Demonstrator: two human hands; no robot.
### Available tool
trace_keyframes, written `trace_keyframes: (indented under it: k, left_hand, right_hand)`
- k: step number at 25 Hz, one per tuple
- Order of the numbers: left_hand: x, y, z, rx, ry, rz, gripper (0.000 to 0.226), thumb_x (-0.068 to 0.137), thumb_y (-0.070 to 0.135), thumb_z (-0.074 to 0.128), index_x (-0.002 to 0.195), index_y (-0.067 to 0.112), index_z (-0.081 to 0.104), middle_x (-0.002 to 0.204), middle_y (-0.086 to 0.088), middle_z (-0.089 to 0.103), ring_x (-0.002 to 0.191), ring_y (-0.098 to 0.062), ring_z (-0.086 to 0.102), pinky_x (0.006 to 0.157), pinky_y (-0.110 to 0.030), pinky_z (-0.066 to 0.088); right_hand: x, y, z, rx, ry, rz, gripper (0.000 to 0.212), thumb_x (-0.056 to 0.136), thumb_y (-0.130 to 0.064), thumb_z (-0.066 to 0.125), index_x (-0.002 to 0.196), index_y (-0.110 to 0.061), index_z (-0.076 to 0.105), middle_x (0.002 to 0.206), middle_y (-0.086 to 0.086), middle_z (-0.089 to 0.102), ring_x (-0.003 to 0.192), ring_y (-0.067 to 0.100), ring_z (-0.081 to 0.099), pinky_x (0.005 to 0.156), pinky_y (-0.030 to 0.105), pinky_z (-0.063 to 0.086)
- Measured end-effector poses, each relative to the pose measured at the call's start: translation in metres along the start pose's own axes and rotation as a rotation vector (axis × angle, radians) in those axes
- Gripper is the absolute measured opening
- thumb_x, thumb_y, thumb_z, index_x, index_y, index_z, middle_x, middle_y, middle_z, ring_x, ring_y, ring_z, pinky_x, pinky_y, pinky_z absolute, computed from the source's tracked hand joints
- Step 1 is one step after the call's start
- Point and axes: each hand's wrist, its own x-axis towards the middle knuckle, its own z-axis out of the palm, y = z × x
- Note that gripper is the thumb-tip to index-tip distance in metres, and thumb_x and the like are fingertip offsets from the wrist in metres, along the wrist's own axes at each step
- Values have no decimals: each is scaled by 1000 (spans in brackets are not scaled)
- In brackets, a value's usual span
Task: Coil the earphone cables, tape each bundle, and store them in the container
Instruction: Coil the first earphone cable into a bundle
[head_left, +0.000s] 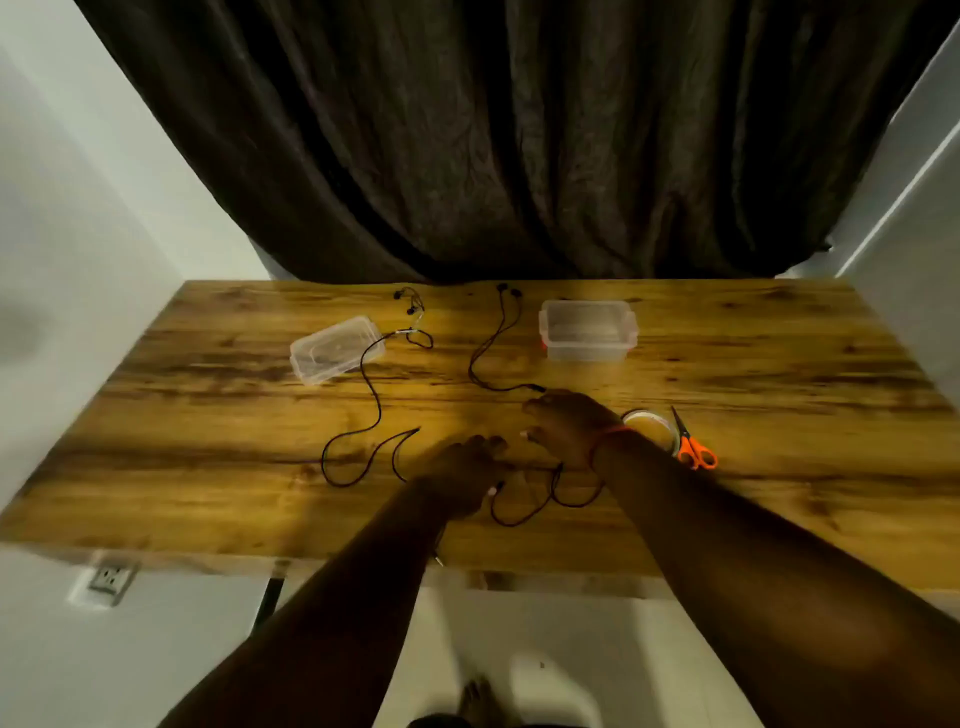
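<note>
A person's left hand (467, 475) and right hand (569, 428) work over the nearest earphone cable (524, 512) on a wooden table (753, 374), just beside the roll of tape (647, 423), with the coiling apparently only beginning. The left fingers curl at 1 end of that cable and seem to pinch it; the right hand hovers with bent fingers, and whether it grips anything cannot be told through the blur. Left of the tape, a 2nd earphone cable (374, 410) sprawls uncoiled, and a 3rd earphone cable (491, 353) lies loose beyond the hands. No bundle looks taped. The open container (587, 338), behind the tape, appears to hold nothing, its lid (335, 351) set far left. Orange scissors (693, 447) touch the tape's right side, apparently unused.
</note>
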Motion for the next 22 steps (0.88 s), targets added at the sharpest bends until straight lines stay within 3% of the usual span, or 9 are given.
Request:
trace_keyframes:
  k: [3, 6, 8, 11, 14, 16, 18, 20, 22]
  left_hand:
    - [-11, 13, 19, -24, 127, -34, 36, 90, 26, 52, 124, 21, 65, 144, -12, 49, 132, -35, 44, 107, -47, 40]
    - [-15, 36, 17, -30, 147, -253, 48, 97, 42, 38, 135, 20, 55, 158, -13, 29, 143, -36, 30, 116, -42, 29]
    - [-6, 44, 5, -11, 192, -370, 49, 98, 40, 46, 141, 16, 47, 161, -15, 22, 144, -36, 26, 117, -39, 25]
    - [5, 63, 15, -59, 289, -407, 43, 95, 21, 57, 136, 11, 51, 152, -16, 36, 136, -34, 38, 112, -36, 30]
    - [8, 81, 22, -194, 400, -313, 20, 89, 13, 62, 107, 6, 64, 122, -15, 56, 113, -31, 52, 96, -36, 40]
    - [7, 87, 11, -264, 455, -205, 16, 91, 17, 57, 98, 5, 65, 109, -11, 58, 102, -25, 52, 89, -40, 44]
    - [0, 81, 8, -296, 486, -127, 28, 97, 27, 45, 101, 8, 66, 110, -7, 58, 106, -22, 51, 93, -37, 44]
    - [-10, 65, 7, -419, 459, -114, 35, 100, 39, 40, 95, 15, 64, 104, -1, 57, 106, -18, 49, 92, -32, 42]
    - [-8, 45, 6, -489, 403, -111, 36, 97, 47, 44, 86, 17, 63, 97, 3, 55, 102, -13, 48, 86, -29, 41]
  right_hand:
    - [-11, -5, 21, -3, -3, -92, 36, 99, -34, 53, 127, -12, 57, 132, 10, 57, 125, 28, 49, 99, 36, 41]
    - [-25, -5, 45, 30, 57, -198, 34, 98, -30, 53, 127, -12, 58, 132, 9, 57, 126, 27, 46, 102, 35, 35]
    - [-34, 5, 53, 25, 183, -265, 27, 91, -28, 63, 110, -9, 66, 116, 10, 65, 115, 30, 55, 96, 36, 42]
    - [-55, 25, 85, -20, 231, -338, 28, 70, -37, 79, 85, -14, 71, 95, 5, 68, 95, 29, 64, 85, 36, 50]
    - [-73, 25, 105, 47, 316, -456, 29, 67, -34, 81, 89, -18, 71, 96, 2, 66, 94, 27, 63, 83, 35, 50]
    - [-77, 23, 93, 44, 380, -542, 29, 66, -27, 82, 92, -20, 71, 95, 0, 67, 90, 25, 66, 82, 35, 50]
    - [-73, 22, 77, 9, 465, -512, 19, 74, -27, 64, 91, -21, 69, 93, -1, 68, 86, 23, 68, 78, 36, 54]
    - [-62, 17, 68, 144, 508, -409, 21, 79, -24, 47, 91, -19, 64, 90, 2, 67, 78, 27, 66, 68, 37, 54]
    - [-38, 18, 72, 267, 554, -274, 15, 79, -12, 53, 91, -20, 56, 87, 3, 62, 72, 30, 61, 58, 37, 49]
